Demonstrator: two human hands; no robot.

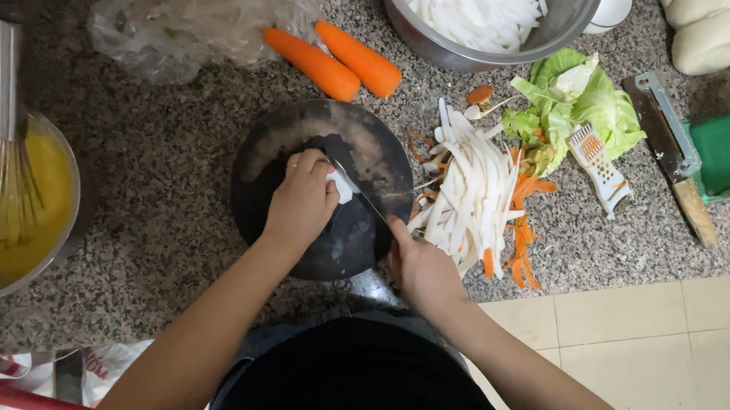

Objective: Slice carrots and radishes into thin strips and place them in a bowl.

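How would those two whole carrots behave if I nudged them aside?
The carrots are round and tapered, lying loose on the granite counter, so they would probably roll, curving toward their thin ends. They look stiff and fairly dense, unlikely to bend. One seems to touch the plastic bag, which may drag along.

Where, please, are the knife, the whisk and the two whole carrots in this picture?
knife (362, 198): head view, on the blade's middle.
whisk (3, 191): head view, on the wire loops in the yellow batter.
two whole carrots (337, 60): head view, between their middles, on the right carrot's edge.
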